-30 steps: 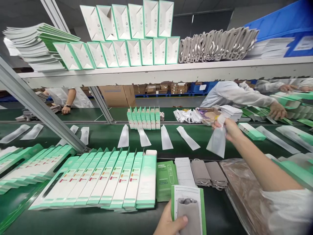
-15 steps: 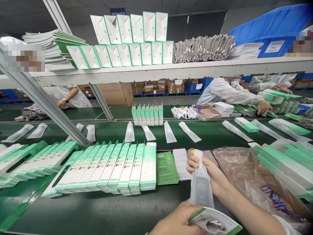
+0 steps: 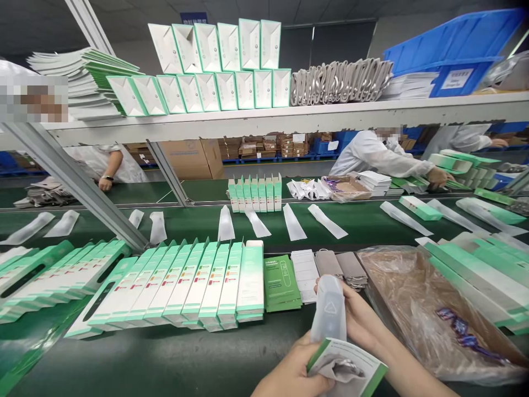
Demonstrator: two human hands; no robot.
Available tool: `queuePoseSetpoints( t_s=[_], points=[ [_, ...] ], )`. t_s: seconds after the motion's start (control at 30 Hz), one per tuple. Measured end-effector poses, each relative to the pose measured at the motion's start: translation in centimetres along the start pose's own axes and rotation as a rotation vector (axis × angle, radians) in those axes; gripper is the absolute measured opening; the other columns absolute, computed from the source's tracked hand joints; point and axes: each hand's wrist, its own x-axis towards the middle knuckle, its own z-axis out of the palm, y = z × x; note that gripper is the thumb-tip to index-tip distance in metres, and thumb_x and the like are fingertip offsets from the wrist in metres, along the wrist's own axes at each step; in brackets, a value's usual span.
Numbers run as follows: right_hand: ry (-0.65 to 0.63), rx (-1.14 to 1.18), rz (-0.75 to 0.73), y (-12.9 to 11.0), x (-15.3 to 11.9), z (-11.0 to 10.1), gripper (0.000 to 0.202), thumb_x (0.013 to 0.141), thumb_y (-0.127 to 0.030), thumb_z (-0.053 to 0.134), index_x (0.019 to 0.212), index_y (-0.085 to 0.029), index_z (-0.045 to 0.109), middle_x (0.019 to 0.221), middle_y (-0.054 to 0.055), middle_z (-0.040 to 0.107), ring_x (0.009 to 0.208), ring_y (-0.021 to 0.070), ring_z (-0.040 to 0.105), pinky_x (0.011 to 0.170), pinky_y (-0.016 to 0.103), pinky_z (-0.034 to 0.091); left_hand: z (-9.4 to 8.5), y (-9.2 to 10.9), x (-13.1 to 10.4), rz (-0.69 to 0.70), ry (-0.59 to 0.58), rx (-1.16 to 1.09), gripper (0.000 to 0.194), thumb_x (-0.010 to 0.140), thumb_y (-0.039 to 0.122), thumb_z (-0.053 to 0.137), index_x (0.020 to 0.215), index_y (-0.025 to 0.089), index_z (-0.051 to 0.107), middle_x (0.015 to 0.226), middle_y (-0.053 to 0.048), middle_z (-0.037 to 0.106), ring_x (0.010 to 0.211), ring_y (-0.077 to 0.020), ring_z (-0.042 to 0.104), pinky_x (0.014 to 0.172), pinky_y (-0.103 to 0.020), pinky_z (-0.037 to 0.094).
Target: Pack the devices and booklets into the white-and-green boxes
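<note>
Triangle-marked sleeve (image 3: 329, 311) now nearer, in right grip (image 3: 360, 317), left grip (image 3: 291, 365) around leaflet (image 3: 367, 361), green "Infrared" booklet (image 3: 282, 282) beyond.

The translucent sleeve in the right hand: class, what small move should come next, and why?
Perhaps lay the translucent sleeve against the leaflet: the right hand holds the sleeve, its lower part is beside the left hand, and that hand grips the leaflet and grey pouch together.

2 grips on, close together on the near side!
The left hand (image 3: 291, 366) sits low and near, thumb (image 3: 321, 384) pointing right; just beyond it, farther right, the right hand (image 3: 356, 311) curls its fingers (image 3: 317, 284), partly hidden, bare forearm (image 3: 403, 364) angled up from the near right.
</note>
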Motion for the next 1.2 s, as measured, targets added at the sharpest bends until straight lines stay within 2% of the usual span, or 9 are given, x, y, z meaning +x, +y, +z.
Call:
queuePoseSetpoints(
  t_s=[0.1, 0.27, 0.4, 0.57, 0.7, 0.83, 1.0, 1.1, 1.2],
  points=[
    [0.060, 0.168, 0.148, 0.2, 0.2, -0.6, 0.011, 0.076, -0.028, 0.073, 0.079, -0.018, 0.069, 0.071, 0.002, 0.070, 0.061, 0.0153, 0.064, 0.063, 0.026, 0.054, 0.1, 0.1, 0.1, 0.052, -0.020, 0.015, 0.037, 0.081, 0.012, 0.059, 0.112, 0.025, 0.074, 0.134, -0.004, 0.060, 0.124, -0.0291, 0.052, 0.108, -0.035, 0.034],
    [0.145, 0.005, -0.082, 1.7, 0.5, -1.3, 0.024, 0.078, -0.043, 0.073, 0.088, -0.022, 0.070, 0.083, 0.004, 0.074, 0.076, 0.0232, 0.069, 0.069, 0.034, 0.056, 0.0, -1.5, 1.2, 0.077, 0.071, -0.054, 0.047, 0.076, 0.006, 0.059, 0.118, 0.023, 0.071, 0.129, -0.005, 0.062, 0.121, -0.0293, 0.053, 0.108, -0.035, 0.035],
    [0.026, -0.283, -0.195, 1.6, 1.4, -2.2, 0.047, 0.073, -0.045, 0.080, 0.112, -0.024, 0.065, 0.108, 0.007, 0.073, 0.103, 0.0285, 0.067, 0.085, 0.037, 0.055, 0.3, -3.6, 2.2, 0.040, 0.136, -0.210, 0.046, 0.072, 0.008, 0.064, 0.116, 0.021, 0.072, 0.126, -0.006, 0.065, 0.117, -0.0292, 0.056, 0.104, -0.035, 0.039],
    [0.249, -0.169, -0.359, -2.3, 2.5, -4.4, 0.046, 0.070, -0.047, 0.081, 0.105, -0.023, 0.063, 0.100, 0.006, 0.075, 0.090, 0.0264, 0.071, 0.077, 0.035, 0.058, 0.3, -5.5, 2.7, -0.132, 0.347, -0.816, 0.046, 0.063, 0.018, 0.079, 0.108, 0.016, 0.069, 0.089, -0.006, 0.074, 0.078, -0.0222, 0.067, 0.075, -0.031, 0.051],
    [0.349, -0.289, -0.387, -3.8, 0.7, -4.1, 0.067, 0.066, -0.046, 0.083, 0.124, -0.026, 0.056, 0.090, 0.005, 0.075, 0.074, 0.0261, 0.071, 0.061, 0.034, 0.058, -0.5, -5.7, 3.4, -0.153, 0.467, -0.971, 0.049, 0.067, 0.016, 0.079, 0.113, 0.016, 0.063, 0.091, -0.009, 0.076, 0.076, -0.0229, 0.070, 0.071, -0.032, 0.054],
    [0.120, -0.556, -0.227, -0.3, -1.0, -1.0, 0.066, 0.078, -0.047, 0.072, 0.136, -0.025, 0.049, 0.091, 0.005, 0.074, 0.070, 0.0251, 0.070, 0.062, 0.037, 0.058, -0.7, -5.4, 4.2, -0.086, 0.425, -0.953, 0.055, 0.073, 0.021, 0.080, 0.123, 0.015, 0.057, 0.100, -0.012, 0.076, 0.089, -0.0273, 0.073, 0.079, -0.034, 0.054],
    [0.139, -1.142, -0.499, 4.0, 0.1, -0.3, 0.042, 0.089, -0.045, 0.057, 0.124, -0.023, 0.064, 0.088, 0.007, 0.064, 0.084, 0.0271, 0.061, 0.078, 0.045, 0.053, -0.5, -5.2, 4.3, -0.090, 0.471, -0.900, 0.051, 0.087, 0.038, 0.069, 0.130, 0.016, 0.054, 0.106, -0.011, 0.076, 0.104, -0.0279, 0.070, 0.090, -0.035, 0.053],
    [0.165, -1.204, -0.622, 5.0, 1.0, -1.5, 0.037, 0.088, -0.046, 0.058, 0.118, -0.027, 0.069, 0.123, 0.012, 0.056, 0.122, 0.0342, 0.048, 0.102, 0.054, 0.041, -0.7, -5.0, 4.3, -0.119, 0.502, -0.918, 0.051, 0.088, 0.042, 0.066, 0.129, 0.015, 0.054, 0.112, -0.013, 0.074, 0.112, -0.0302, 0.067, 0.094, -0.037, 0.052],
    [0.145, -1.019, -0.493, 6.0, 1.4, -2.1, 0.052, 0.087, -0.050, 0.058, 0.136, -0.031, 0.055, 0.152, 0.008, 0.035, 0.142, 0.0331, 0.029, 0.115, 0.055, 0.027, -0.7, -4.8, 4.5, -0.145, 0.528, -0.924, 0.058, 0.088, 0.047, 0.064, 0.134, 0.015, 0.049, 0.121, -0.015, 0.070, 0.119, -0.0318, 0.062, 0.099, -0.040, 0.050]
  ],
)
